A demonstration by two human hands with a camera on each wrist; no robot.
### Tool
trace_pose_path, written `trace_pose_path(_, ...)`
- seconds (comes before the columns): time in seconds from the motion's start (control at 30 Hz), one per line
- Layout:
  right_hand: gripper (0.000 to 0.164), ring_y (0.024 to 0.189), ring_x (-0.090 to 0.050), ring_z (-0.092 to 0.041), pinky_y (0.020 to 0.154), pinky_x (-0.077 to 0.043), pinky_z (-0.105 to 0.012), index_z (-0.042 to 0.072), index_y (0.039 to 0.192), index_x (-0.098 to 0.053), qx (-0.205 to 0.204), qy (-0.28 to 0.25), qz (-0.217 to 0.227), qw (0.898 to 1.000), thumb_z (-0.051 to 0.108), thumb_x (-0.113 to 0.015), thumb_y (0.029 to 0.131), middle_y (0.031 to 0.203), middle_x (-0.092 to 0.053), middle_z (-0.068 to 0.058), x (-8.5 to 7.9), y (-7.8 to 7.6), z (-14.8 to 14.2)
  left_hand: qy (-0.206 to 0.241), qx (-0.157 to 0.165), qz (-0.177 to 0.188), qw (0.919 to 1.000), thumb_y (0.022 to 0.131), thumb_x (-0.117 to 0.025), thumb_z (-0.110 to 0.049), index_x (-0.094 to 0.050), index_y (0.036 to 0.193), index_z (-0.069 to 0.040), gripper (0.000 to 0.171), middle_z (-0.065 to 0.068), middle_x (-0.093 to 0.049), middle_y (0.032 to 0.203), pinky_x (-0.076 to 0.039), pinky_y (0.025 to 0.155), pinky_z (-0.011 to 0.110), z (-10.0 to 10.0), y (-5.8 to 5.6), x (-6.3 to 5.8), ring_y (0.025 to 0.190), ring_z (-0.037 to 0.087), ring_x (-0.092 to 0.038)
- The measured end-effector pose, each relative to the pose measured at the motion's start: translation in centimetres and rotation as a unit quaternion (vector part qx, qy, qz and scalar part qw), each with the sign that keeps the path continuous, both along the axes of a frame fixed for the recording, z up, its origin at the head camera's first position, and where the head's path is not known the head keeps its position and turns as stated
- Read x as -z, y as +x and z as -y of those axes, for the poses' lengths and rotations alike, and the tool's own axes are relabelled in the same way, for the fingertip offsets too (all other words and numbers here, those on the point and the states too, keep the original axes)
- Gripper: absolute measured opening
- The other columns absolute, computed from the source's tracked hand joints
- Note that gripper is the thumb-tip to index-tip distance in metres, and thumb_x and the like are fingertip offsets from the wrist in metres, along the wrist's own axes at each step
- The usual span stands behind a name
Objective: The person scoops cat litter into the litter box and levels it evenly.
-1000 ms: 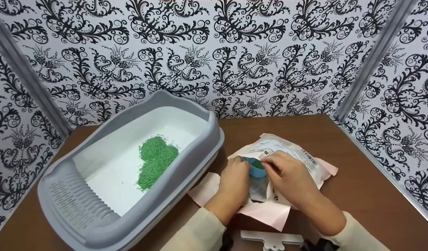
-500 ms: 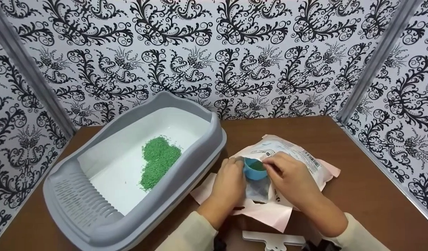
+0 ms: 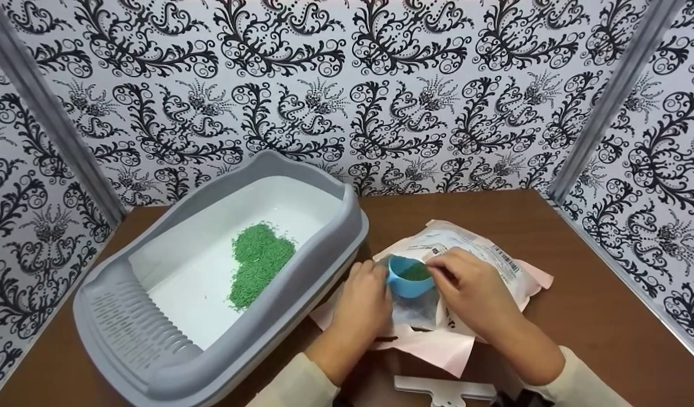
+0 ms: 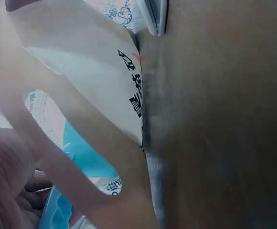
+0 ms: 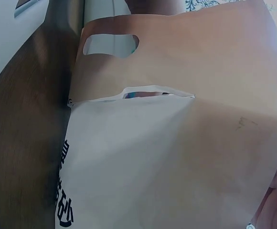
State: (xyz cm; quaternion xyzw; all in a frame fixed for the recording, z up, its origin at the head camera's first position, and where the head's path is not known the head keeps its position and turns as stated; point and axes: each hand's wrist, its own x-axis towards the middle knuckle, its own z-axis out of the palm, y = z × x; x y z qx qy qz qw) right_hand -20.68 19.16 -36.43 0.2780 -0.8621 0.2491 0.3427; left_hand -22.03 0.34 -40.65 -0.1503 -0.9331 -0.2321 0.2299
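My left hand grips the handle of a blue scoop that has green pellets in it. In the left wrist view, the ridged blue handle lies against my curled fingers. The scoop is at the mouth of a pale pink and white bag. My right hand pinches the bag's opening edge, close to the scoop's right side. The torn-open flap of the bag spreads toward me. In the right wrist view the bag's flap hides most of the right hand.
A grey and white litter box stands to the left, with a heap of green pellets inside. Near the table's front edge lies a white wide-jawed clip. Patterned panels border the brown table.
The left hand has moved slightly left and toward me with the scoop, and more of the scoop's bowl shows. The right hand stays at the bag's edge.
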Motion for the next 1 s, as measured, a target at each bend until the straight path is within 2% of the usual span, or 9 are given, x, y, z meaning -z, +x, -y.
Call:
trace_pose_path(0.3,0.017,0.085,-0.062,-0.002,0.077,-0.047,-0.010,0.013,0.095,-0.073,0.000,0.000,0.002,1.000,0.003,-0.073,0.081,0.090,-0.068,0.010,0.1,-0.2,0.0,0.006,0.019,-0.053,0.9984,0.077,-0.066,-0.009,-0.066,0.089,-0.006,0.012,0.002,-0.059,0.087,-0.050,0.074,0.030,1.4,1.2,-0.4,0.082,0.019,-0.052)
trace_pose_path(0.5,0.019,0.086,-0.063,-0.002,0.078,-0.046,-0.010,0.014,0.095,-0.073,-0.001,-0.007,0.008,1.000,0.003,-0.073,0.080,0.090,-0.067,0.011,0.2,-0.1,0.0,-0.002,0.023,-0.060,0.9979,0.076,-0.066,-0.010,-0.065,0.087,-0.008,0.011,0.000,-0.059,0.086,-0.049,0.075,0.031,2.3,1.9,-0.9,0.083,0.018,-0.052)
trace_pose_path(0.7,0.018,0.085,-0.062,-0.002,0.078,-0.046,-0.008,0.013,0.095,-0.073,-0.001,-0.007,0.014,1.000,0.002,-0.073,0.080,0.089,-0.067,0.011,0.2,-0.1,0.0,0.012,0.033,-0.076,0.9965,0.075,-0.067,-0.009,-0.064,0.086,-0.008,0.011,0.001,-0.059,0.086,-0.049,0.076,0.032,3.2,2.6,-0.9,0.085,0.019,-0.053)
trace_pose_path(1.0,0.018,0.085,-0.062,-0.002,0.078,-0.045,-0.007,0.013,0.094,-0.073,0.004,-0.005,0.022,1.000,0.002,-0.073,0.080,0.089,-0.067,0.011,0.4,0.0,0.0,0.015,0.029,-0.058,0.9978,0.076,-0.068,-0.011,-0.066,0.091,-0.007,0.015,0.001,-0.061,0.091,-0.052,0.079,0.032,4.6,3.4,-0.7,0.089,0.017,-0.055)
